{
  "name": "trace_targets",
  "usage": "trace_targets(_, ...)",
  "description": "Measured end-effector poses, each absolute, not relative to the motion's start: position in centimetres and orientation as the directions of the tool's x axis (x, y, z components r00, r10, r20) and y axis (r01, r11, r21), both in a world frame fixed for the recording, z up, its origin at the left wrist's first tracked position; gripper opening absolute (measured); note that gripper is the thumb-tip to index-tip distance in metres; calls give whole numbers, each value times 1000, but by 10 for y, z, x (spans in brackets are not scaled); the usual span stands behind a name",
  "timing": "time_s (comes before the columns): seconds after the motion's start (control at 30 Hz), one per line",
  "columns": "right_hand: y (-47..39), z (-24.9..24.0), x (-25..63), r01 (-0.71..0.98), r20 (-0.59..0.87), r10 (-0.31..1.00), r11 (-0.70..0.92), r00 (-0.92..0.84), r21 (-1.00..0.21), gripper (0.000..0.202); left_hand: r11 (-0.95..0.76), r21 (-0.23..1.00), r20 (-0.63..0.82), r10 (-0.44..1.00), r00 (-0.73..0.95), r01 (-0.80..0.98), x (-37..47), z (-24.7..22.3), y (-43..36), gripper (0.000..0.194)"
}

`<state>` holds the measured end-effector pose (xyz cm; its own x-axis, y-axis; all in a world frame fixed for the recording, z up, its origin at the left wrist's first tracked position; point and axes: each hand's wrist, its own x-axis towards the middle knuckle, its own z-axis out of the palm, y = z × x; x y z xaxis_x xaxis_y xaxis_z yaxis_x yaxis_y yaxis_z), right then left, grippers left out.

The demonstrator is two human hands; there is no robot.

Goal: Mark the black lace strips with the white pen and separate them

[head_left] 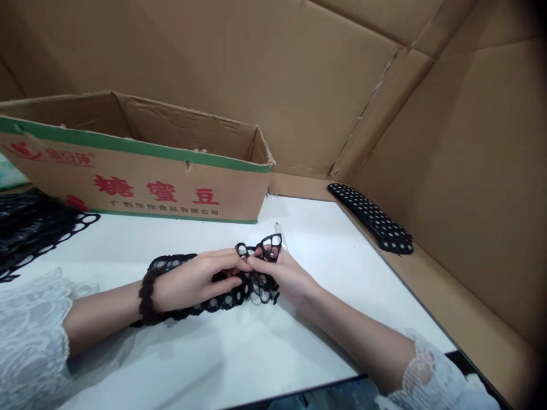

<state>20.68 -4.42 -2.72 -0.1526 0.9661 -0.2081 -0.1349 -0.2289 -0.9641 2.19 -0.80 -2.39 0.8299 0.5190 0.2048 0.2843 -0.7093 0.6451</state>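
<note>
A black strip with rows of pale round discs lies on the white table beneath my hands. My left hand, with a dark fluffy band at the wrist, rests over it, fingers curled onto its right end. At that end my right hand pinches a loose black web of open rings, thumb on top. The fingertips of both hands meet there, and their exact hold is partly hidden. Just beyond my right fingers is a slim translucent piece with a dark tip; whether I hold it I cannot tell.
An open cardboard box with red lettering stands at the back left. Black ringed sheets are piled at the left edge. Black strips with pale dots lie at the right, beyond the white tabletop. Tall cardboard walls enclose the space.
</note>
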Motion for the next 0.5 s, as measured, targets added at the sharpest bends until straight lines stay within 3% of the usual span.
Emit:
trace_targets(0.1,-43,-20,209,-76,-175,963,-194,-207,-978,29,-634,712,190,588,786,302,21,-26,-5,21)
trace_targets(0.23,-46,-15,205,-65,-129,981,-140,-145,-988,35,-618,722,173,596,784,310,19,-28,-4,22)
trace_targets(0.5,-44,-17,210,-40,-179,961,-192,-210,-981,27,-622,723,162,576,801,301,19,-27,-3,20)
